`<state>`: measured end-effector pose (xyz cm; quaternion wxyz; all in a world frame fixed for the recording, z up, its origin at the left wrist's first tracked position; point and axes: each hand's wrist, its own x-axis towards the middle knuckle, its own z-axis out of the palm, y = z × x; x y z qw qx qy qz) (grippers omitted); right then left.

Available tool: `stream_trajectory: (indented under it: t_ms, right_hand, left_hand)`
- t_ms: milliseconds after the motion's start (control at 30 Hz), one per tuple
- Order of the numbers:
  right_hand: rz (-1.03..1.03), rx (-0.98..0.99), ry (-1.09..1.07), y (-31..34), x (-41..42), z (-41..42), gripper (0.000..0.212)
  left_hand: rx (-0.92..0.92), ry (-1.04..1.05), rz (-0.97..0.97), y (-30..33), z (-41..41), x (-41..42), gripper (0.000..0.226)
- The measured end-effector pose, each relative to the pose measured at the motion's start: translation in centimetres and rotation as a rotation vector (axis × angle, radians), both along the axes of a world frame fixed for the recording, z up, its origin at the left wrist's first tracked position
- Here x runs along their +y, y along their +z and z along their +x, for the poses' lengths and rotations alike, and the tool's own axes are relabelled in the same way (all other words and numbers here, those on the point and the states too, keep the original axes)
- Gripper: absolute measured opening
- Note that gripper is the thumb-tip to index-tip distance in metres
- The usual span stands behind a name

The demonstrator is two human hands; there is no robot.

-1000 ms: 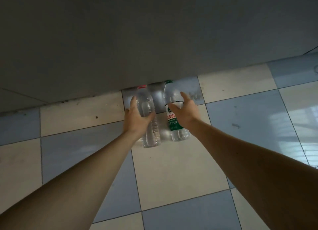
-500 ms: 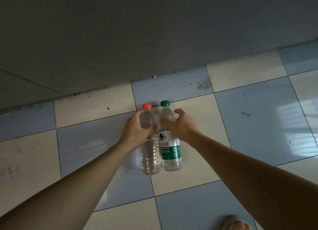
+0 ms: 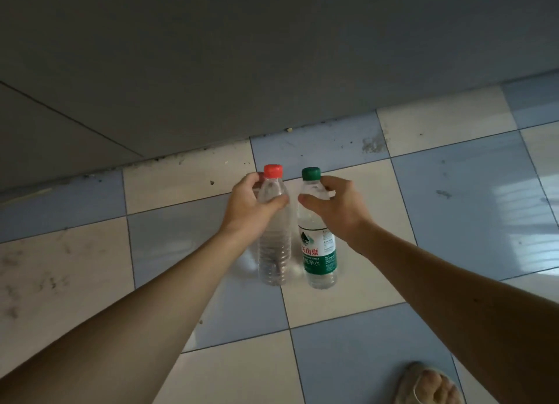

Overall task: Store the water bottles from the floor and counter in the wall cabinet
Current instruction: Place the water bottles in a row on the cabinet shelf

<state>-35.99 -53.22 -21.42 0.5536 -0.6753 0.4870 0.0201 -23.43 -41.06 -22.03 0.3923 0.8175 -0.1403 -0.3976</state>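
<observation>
Two clear water bottles stand side by side over the checkered floor. The left one, a red-capped bottle (image 3: 273,246) with no label, is gripped round its shoulder by my left hand (image 3: 252,205). The right one, a green-capped bottle (image 3: 319,252) with a green and white label, is held round its upper part by my right hand (image 3: 331,207). Whether the bottle bases touch the tiles I cannot tell. The wall cabinet is out of view.
A grey cabinet front or wall (image 3: 211,65) rises just behind the bottles, meeting the floor along a dirty seam. Blue and cream floor tiles (image 3: 469,207) spread to both sides. My sandalled foot (image 3: 429,385) shows at the bottom right.
Both hands have drawn the two bottles out from under the grey overhang toward me; the caps now show fully, and my foot has come into view.
</observation>
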Motion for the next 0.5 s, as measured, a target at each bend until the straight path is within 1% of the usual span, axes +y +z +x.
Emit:
stream_trajectory:
  t_ms: [100, 133, 200, 300, 367, 500]
  right_hand:
    - [-0.08, -0.018, -0.013, 3.0, 0.5, -1.0, 0.045]
    - [-0.11, -0.034, -0.026, 3.9, 0.7, -1.3, 0.049]
    - [-0.149, -0.076, -0.045, 5.4, 1.4, -2.1, 0.049]
    - [-0.218, -0.108, -0.06, 6.6, 2.5, -3.3, 0.041]
    - [-0.249, -0.114, -0.07, 6.8, 3.2, -3.8, 0.037]
    - [-0.267, -0.118, -0.052, 6.2, 4.6, -4.5, 0.039]
  left_hand:
    - [-0.088, 0.01, -0.095, 3.4, 0.5, 0.6, 0.05]
    - [-0.122, -0.001, -0.121, 4.4, 0.5, 0.8, 0.051]
    - [-0.197, -0.045, -0.161, 5.9, 0.4, 1.5, 0.049]
    - [-0.29, -0.13, -0.208, 6.9, 0.0, 2.9, 0.046]
    - [-0.319, -0.148, -0.214, 7.1, 0.1, 3.7, 0.046]
    - [-0.347, -0.157, -0.184, 6.9, 0.8, 4.1, 0.046]
